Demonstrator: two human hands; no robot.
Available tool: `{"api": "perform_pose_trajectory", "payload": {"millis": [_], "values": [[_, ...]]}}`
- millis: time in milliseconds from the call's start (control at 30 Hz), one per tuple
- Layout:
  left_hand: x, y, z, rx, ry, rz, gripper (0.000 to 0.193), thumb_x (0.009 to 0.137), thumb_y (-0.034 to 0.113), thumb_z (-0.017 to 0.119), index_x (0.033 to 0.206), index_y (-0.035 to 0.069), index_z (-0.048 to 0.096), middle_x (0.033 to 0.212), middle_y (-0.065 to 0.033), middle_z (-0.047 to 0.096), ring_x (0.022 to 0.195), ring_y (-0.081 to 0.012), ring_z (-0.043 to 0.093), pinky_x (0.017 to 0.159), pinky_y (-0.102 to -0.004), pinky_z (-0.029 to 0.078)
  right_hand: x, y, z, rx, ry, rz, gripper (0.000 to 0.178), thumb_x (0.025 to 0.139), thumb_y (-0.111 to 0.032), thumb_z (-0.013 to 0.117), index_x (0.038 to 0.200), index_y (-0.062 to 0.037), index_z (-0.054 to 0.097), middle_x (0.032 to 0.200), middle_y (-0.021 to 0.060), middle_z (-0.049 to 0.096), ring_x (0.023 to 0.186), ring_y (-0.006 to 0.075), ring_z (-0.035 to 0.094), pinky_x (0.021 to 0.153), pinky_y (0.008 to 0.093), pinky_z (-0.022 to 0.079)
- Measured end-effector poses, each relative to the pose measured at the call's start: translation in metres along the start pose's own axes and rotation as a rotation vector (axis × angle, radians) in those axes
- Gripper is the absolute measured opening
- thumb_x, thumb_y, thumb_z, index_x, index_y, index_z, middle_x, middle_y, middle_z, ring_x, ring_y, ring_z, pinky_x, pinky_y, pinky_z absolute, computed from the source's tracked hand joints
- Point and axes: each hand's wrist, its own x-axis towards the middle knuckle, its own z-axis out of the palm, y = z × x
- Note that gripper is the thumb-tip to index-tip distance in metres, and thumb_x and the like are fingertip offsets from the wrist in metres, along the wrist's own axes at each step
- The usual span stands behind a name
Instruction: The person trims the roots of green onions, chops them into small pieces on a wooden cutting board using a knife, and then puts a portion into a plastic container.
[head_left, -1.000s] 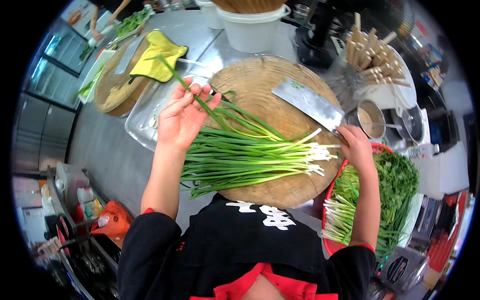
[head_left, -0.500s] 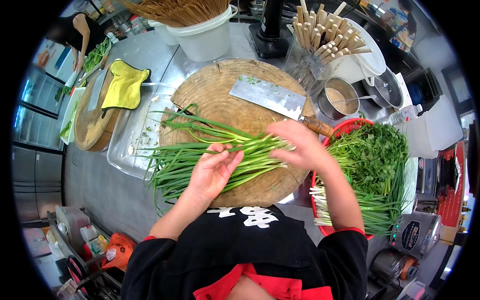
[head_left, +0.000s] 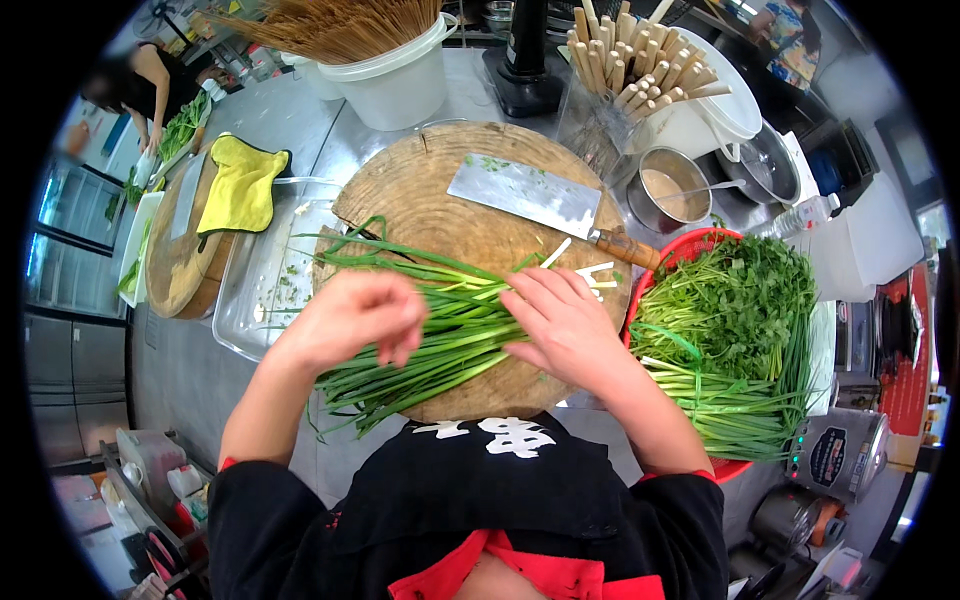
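A loose bunch of green onions (head_left: 450,365) lies across the round wooden chopping block (head_left: 400,165), leaves to the left and white ends to the right. Over the leafy part hovers my left hand (head_left: 355,315), its fingers loosely bent, a little blurred, with nothing visible in them. My right hand (head_left: 562,325) rests on the stems with its fingers stretched out, and white ends stick out beyond it. Behind the bunch, a cleaver (head_left: 525,192) with a wooden handle lies flat on the block, green bits on its blade.
At right, a red basket (head_left: 640,295) holds leafy herbs (head_left: 735,310) and tied green onions (head_left: 735,415). A clear tray (head_left: 255,310) and a second block with a yellow cloth (head_left: 240,185) stand left. Behind are a pot (head_left: 668,190) and tubs of sticks. Another person works far left.
My left hand has moved left off the stems and turned palm down. My right hand has come down onto the bunch, and separate white ends now show beyond it.
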Motion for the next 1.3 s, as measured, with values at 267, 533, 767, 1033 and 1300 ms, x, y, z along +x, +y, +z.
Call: {"api": "perform_pose_trajectory", "payload": {"millis": [267,533,767,1033,1300], "values": [[0.170,-0.043,0.038,0.955,0.018,0.420,0.036,0.076,0.026,0.067,0.103,0.002,0.065,0.086,-0.0177,0.067,0.080,-0.0345,0.065,0.072,-0.0416,0.051,-0.021,-0.016,0.053,-0.084,-0.118,0.196,0.079,0.058,-0.043,0.079,0.121,-0.0041,0.054,0.117,0.0123,0.052,0.116,0.0309,0.046,0.104,0.0497,0.031],[0.168,-0.043,0.031,0.723,-0.086,0.221,0.025,0.084,0.017,0.060,0.103,0.002,0.062,0.076,-0.0120,0.065,0.068,-0.0230,0.062,0.063,-0.0357,0.049,-0.028,-0.015,0.055,-0.010,-0.017,0.237,0.077,0.056,-0.043,0.081,0.117,-0.0044,0.054,0.131,0.0172,0.046,0.126,0.0330,0.040,0.107,0.0457,0.029],[0.144,-0.050,0.011,1.010,-0.060,0.401,0.021,0.085,0.015,0.059,0.098,0.000,0.064,0.085,-0.0150,0.065,0.077,-0.0284,0.061,0.071,-0.0370,0.049,-0.023,-0.009,0.058,-0.049,-0.031,0.192,0.085,0.050,-0.042,0.084,0.119,-0.0054,0.051,0.134,0.0172,0.044,0.126,0.0321,0.041,0.105,0.0450,0.032],[0.132,-0.049,0.023,1.017,-0.241,0.447,0.041,0.084,0.025,0.064,0.115,-0.003,0.057,0.103,-0.0188,0.060,0.101,-0.0364,0.054,0.092,-0.0429,0.041,-0.019,0.007,0.056,-0.031,-0.080,0.343,0.115,0.047,-0.054,0.081,0.139,-0.0016,0.036,0.132,0.0187,0.045,0.127,0.0343,0.040,0.109,0.0492,0.024],[0.079,-0.071,0.063,1.419,0.060,0.410,0.101,0.054,0.048,0.082,0.132,-0.003,0.042,0.120,-0.0173,0.049,0.112,-0.0328,0.047,0.096,-0.0431,0.039,-0.036,0.023,0.041,0.232,0.026,0.201,0.098,0.058,-0.051,0.080,0.133,-0.0010,0.043,0.130,0.0169,0.048,0.122,0.0346,0.045,0.106,0.0466,0.032]]}}
